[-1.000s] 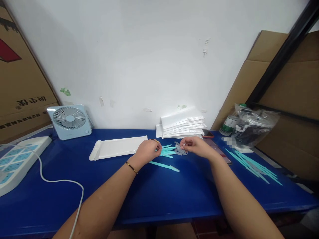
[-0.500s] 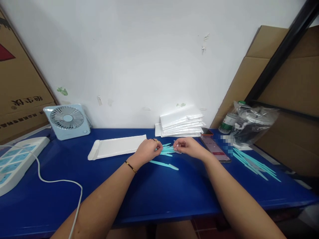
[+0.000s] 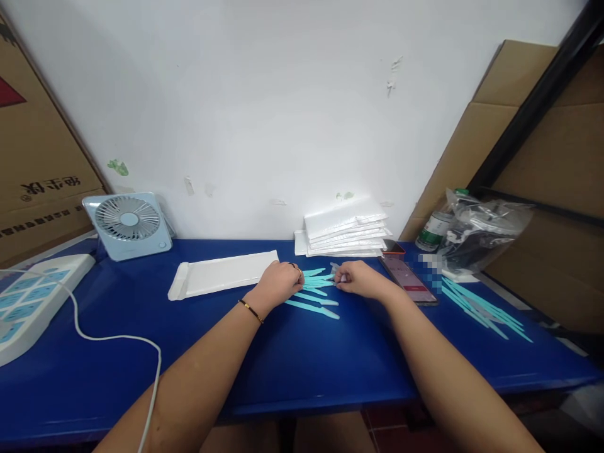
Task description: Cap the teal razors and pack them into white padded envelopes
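Note:
My left hand (image 3: 278, 281) is closed over the left ends of several slim turquoise eyebrow razors (image 3: 317, 282), which fan out to the right from under its fingers. Two more razors (image 3: 314, 307) spread toward me at the near side of the fan, their handle ends beside my left fingers. At the tips of the fan my right hand (image 3: 353, 277) is pinched shut. Its fingertips touch the razor tips, and a bit of clear plastic (image 3: 334, 268) shows beside them. What exactly the pinch holds is hidden. A flat white padded envelope (image 3: 224, 275) lies behind and left of my left hand.
White padded envelopes (image 3: 346, 226) are stacked by the wall. A phone (image 3: 410, 281) lies right of my right hand, with more turquoise razors (image 3: 486, 308) beyond. A bottle (image 3: 434, 231) and plastic bag (image 3: 486, 229) stand behind. At left are a fan (image 3: 129, 223), power strip (image 3: 33, 302) and cable (image 3: 117, 338).
Another razor now lies separated from the bunch, beside the one nearest me. My right hand has shifted slightly right, and the razors under my left hand are more fanned out.

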`<action>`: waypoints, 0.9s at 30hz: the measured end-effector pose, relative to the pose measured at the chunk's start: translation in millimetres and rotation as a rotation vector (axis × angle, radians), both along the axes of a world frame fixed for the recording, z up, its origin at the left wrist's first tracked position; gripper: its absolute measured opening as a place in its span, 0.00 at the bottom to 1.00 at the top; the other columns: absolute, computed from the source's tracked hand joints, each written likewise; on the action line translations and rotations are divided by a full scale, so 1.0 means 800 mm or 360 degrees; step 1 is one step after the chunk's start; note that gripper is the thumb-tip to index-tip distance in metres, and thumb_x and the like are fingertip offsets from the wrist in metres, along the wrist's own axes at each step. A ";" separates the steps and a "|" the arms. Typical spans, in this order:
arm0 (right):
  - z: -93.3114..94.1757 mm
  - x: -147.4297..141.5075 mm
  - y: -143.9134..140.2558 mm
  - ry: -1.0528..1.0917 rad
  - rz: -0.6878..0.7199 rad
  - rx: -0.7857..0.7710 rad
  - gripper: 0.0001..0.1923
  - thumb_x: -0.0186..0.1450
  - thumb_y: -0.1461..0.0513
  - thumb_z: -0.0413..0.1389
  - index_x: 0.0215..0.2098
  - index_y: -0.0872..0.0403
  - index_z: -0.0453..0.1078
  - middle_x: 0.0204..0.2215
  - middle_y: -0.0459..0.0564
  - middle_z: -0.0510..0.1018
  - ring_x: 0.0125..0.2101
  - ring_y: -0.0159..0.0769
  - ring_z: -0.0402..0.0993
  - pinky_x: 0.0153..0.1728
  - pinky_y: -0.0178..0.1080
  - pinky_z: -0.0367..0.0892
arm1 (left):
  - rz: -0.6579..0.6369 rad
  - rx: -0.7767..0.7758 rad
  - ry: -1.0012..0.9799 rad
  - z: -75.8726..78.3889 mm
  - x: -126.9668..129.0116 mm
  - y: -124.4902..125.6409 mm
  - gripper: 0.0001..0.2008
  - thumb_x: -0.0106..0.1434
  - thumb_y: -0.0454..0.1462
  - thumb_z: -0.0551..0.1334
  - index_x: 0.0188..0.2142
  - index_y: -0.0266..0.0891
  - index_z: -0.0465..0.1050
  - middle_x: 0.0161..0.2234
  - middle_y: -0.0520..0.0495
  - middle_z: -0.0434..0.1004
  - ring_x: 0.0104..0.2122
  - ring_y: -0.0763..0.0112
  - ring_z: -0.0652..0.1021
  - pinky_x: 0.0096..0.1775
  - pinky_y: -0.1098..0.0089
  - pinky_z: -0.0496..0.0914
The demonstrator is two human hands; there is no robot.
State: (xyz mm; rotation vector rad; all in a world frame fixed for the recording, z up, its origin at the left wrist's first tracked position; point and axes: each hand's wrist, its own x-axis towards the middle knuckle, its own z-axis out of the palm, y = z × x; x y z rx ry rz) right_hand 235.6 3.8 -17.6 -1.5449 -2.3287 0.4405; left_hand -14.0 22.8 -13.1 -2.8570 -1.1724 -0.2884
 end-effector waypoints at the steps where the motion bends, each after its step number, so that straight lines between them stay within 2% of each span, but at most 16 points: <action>1: -0.001 -0.001 0.001 -0.0028 0.0012 0.0021 0.06 0.52 0.65 0.56 0.28 0.54 0.73 0.26 0.47 0.76 0.27 0.33 0.69 0.27 0.33 0.60 | 0.0004 0.0020 0.0003 0.000 0.000 0.000 0.09 0.61 0.37 0.56 0.30 0.40 0.75 0.30 0.47 0.77 0.33 0.67 0.75 0.35 0.69 0.62; 4: -0.001 0.000 0.002 -0.0074 -0.0007 0.0072 0.05 0.51 0.66 0.54 0.25 0.54 0.71 0.25 0.47 0.75 0.26 0.33 0.68 0.27 0.33 0.59 | 0.0007 0.0078 -0.0033 0.001 0.002 -0.001 0.12 0.63 0.37 0.53 0.30 0.38 0.74 0.29 0.44 0.76 0.33 0.65 0.75 0.35 0.68 0.63; 7: 0.003 0.004 0.001 0.0071 -0.0047 0.0079 0.04 0.54 0.64 0.53 0.27 0.54 0.70 0.24 0.46 0.74 0.25 0.31 0.67 0.27 0.33 0.59 | 0.0002 0.0067 -0.0170 0.005 0.003 -0.004 0.11 0.64 0.36 0.52 0.32 0.38 0.72 0.31 0.45 0.76 0.34 0.66 0.74 0.35 0.69 0.63; 13: 0.017 0.003 -0.005 0.0720 -0.0139 0.0097 0.11 0.61 0.56 0.53 0.36 0.55 0.71 0.22 0.45 0.72 0.21 0.29 0.65 0.23 0.32 0.59 | 0.0072 -0.0130 -0.0403 0.009 0.003 -0.007 0.11 0.66 0.39 0.49 0.37 0.41 0.69 0.29 0.50 0.76 0.27 0.69 0.73 0.31 0.71 0.62; 16: 0.020 -0.003 -0.007 0.1137 -0.0183 -0.0055 0.16 0.57 0.54 0.59 0.39 0.56 0.72 0.22 0.47 0.74 0.23 0.31 0.69 0.25 0.34 0.64 | 0.0107 -0.0183 -0.0464 0.006 0.002 -0.005 0.11 0.65 0.40 0.50 0.36 0.41 0.68 0.28 0.51 0.75 0.27 0.69 0.73 0.29 0.72 0.61; 19: 0.019 -0.010 -0.007 0.1429 -0.0207 -0.0226 0.19 0.52 0.52 0.64 0.36 0.58 0.73 0.24 0.50 0.77 0.25 0.34 0.74 0.29 0.36 0.69 | 0.0128 -0.0233 -0.0534 0.004 0.002 -0.003 0.10 0.65 0.40 0.50 0.37 0.41 0.68 0.28 0.51 0.75 0.28 0.69 0.73 0.28 0.72 0.61; 22: 0.017 -0.016 -0.006 0.1529 -0.0237 -0.0268 0.20 0.52 0.50 0.64 0.32 0.58 0.72 0.25 0.51 0.78 0.25 0.34 0.75 0.27 0.36 0.70 | 0.0129 -0.0292 -0.0593 0.006 0.002 -0.004 0.10 0.65 0.40 0.50 0.37 0.41 0.68 0.29 0.51 0.75 0.28 0.70 0.73 0.27 0.72 0.61; 27: 0.009 -0.026 -0.004 0.1548 -0.0169 -0.0320 0.20 0.51 0.50 0.64 0.32 0.58 0.73 0.24 0.50 0.77 0.24 0.32 0.74 0.26 0.34 0.70 | 0.0121 -0.0373 -0.0650 0.009 0.004 -0.006 0.11 0.64 0.41 0.51 0.36 0.40 0.69 0.28 0.50 0.74 0.27 0.71 0.72 0.27 0.73 0.61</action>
